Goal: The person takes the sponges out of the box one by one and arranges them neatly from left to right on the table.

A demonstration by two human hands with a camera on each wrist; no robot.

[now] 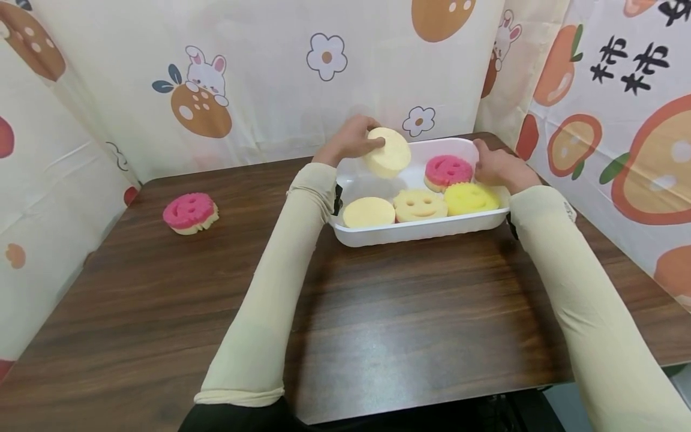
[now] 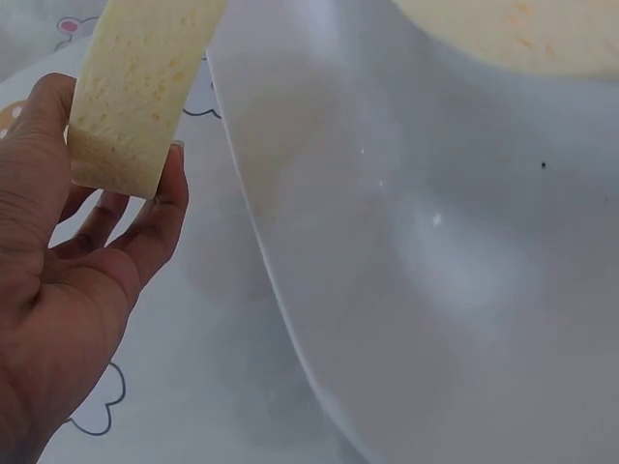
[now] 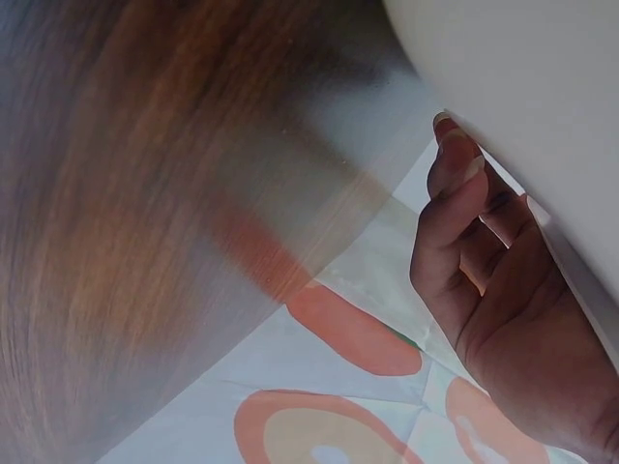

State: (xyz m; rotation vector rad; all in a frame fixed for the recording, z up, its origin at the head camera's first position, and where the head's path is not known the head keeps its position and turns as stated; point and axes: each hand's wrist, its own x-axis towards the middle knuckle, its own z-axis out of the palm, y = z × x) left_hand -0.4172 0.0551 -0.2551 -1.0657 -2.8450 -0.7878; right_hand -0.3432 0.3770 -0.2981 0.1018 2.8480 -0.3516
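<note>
The round sponge [image 1: 391, 155], plain and pale yellow, is held up and tilted above the back left part of the tray [image 1: 415, 233]. Its thick side shows open pores in the left wrist view, so it should be light, soft and springy, hardly fragile, with enough grain not to slip. A gentle pinch across its two flat faces near the edge should do; a hard squeeze would likely dent it.

The left hand [image 1: 352, 143] has it in just such a pinch, thumb against fingers. The right hand [image 1: 503, 168] holds the tray's right end, fingers curled against the outer wall; where its thumb sits is hard to make out.

In the tray, a second plain disc [image 1: 369, 213], a cream smiley [image 1: 421, 206] and a yellow smiley [image 1: 471, 198] line the front, with a pink smiley [image 1: 448, 172] behind. Another pink sponge [image 1: 190, 213] lies well apart, on the table's [image 1: 216, 312] left side.
</note>
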